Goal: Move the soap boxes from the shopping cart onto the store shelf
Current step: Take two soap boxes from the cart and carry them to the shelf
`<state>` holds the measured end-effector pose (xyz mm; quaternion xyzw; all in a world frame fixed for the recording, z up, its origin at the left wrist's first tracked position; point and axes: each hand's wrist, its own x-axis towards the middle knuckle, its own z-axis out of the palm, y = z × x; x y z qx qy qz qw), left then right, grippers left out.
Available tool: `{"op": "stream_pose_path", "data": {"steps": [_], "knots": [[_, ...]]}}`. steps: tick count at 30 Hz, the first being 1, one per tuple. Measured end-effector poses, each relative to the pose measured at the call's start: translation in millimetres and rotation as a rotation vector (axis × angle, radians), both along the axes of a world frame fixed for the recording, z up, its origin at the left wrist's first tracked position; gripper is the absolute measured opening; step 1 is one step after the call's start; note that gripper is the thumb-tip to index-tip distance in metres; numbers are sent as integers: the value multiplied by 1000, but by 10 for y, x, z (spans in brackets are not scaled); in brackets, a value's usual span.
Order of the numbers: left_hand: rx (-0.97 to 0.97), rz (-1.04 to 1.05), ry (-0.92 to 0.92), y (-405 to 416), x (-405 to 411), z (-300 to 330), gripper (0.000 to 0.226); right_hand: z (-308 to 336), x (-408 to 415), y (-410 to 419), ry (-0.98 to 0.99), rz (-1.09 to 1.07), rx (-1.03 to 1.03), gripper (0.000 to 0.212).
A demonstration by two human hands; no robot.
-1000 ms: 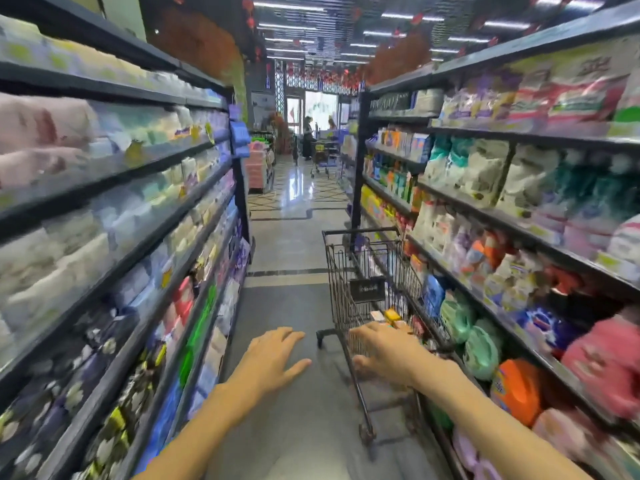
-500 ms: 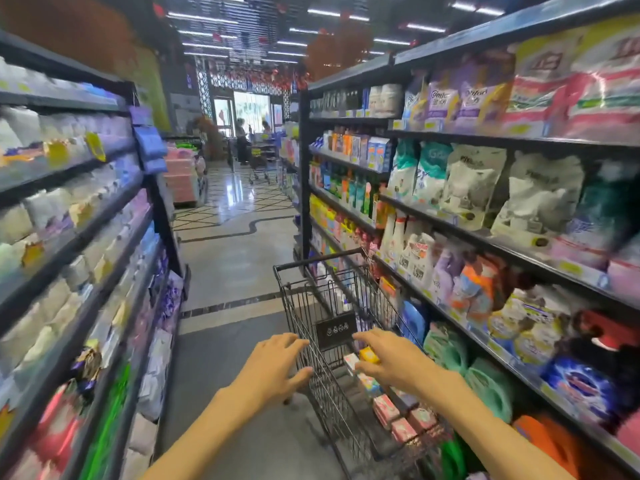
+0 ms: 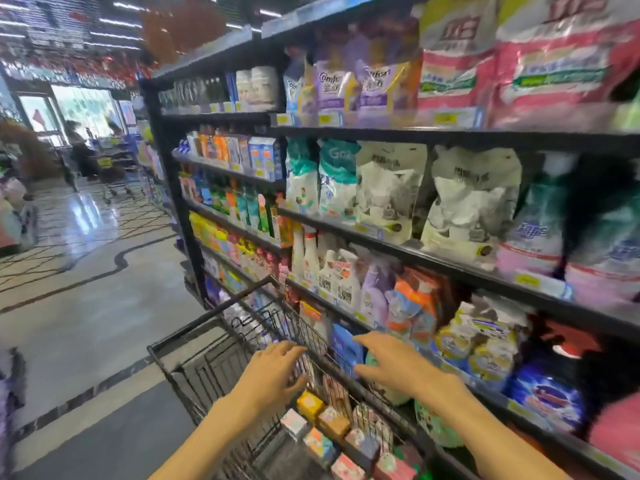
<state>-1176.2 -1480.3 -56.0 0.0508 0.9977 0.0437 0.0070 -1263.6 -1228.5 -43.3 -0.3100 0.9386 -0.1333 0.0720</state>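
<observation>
1. Head view, progress: the soap boxes all appear to lie in the shopping cart, in rows along its floor; none can be picked out on the store shelf, so the unloading looks barely begun.
2. Head view, hands: the left hand hovers over the cart, fingers spread and holding nothing, boxes just below it. The right hand, equally loose and empty, reaches over the cart's shelf-side rim.

Shelf labels blurred, unreadable
</observation>
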Motion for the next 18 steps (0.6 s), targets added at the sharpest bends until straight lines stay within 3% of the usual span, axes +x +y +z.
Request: {"op": "stream_pose_path", "data": {"steps": [9,18], "knots": [[22,-424,-85,82,-1762,-464,64,-311,-586,199,2,-442,-30,62],[50,-687,-278,118,-2453,-1240,63,-909,-558,125,-171,-760,82,63]]}}
